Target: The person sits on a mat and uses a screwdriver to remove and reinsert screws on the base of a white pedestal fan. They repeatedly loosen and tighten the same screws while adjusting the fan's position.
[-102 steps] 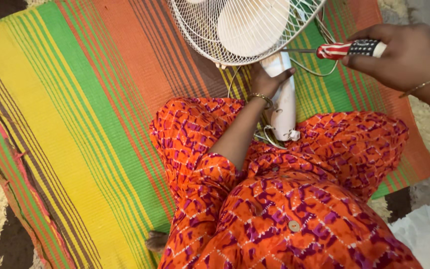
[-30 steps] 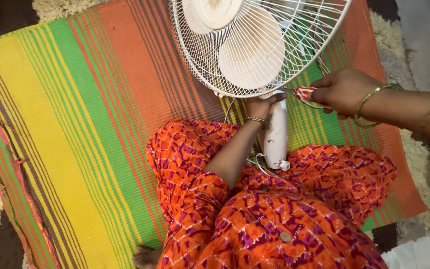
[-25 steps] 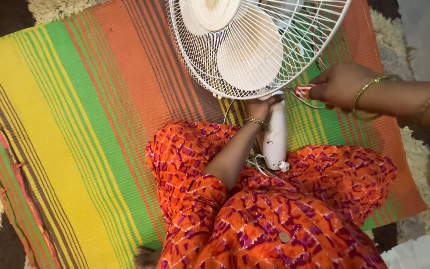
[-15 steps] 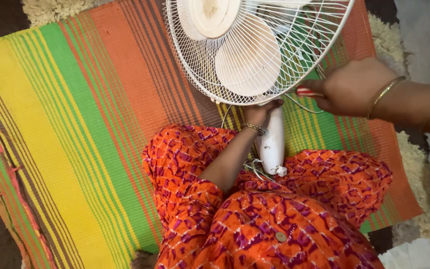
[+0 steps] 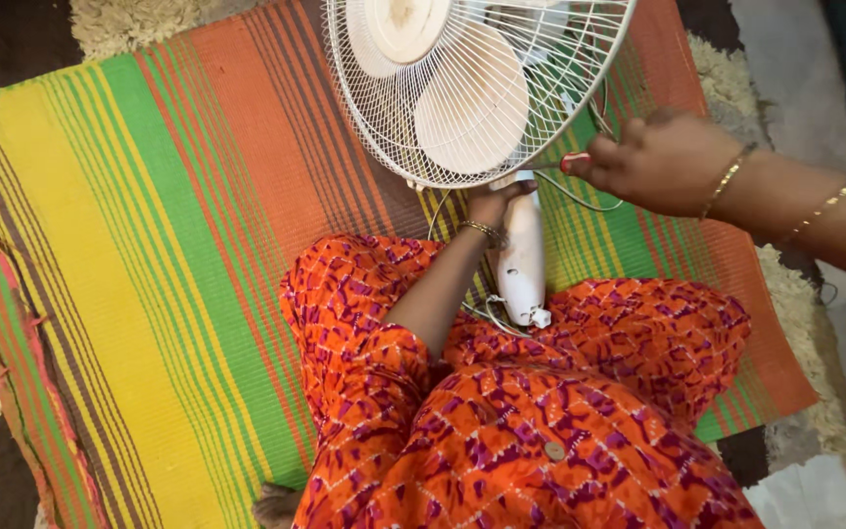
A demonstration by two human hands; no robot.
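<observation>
Fan [image 5: 472, 88] lying on striped mat [image 5: 149, 255], just above our knees. Left hand [image 5: 493, 203] fingers clamped round fan neck; right hand [image 5: 663, 162] fingers closed on red-handled screwdriver [image 5: 574, 163] at grille rim. Looks like grille-fastening step; next needs steady tip.

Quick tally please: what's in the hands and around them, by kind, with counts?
Fan, white, wire-caged: 1
Screwdriver, red handle tip showing in right hand: 1
Striped mat: 1
Gold bangles on right arm: 2
Bracelet on left hand wrist: 1
Total: 6
</observation>
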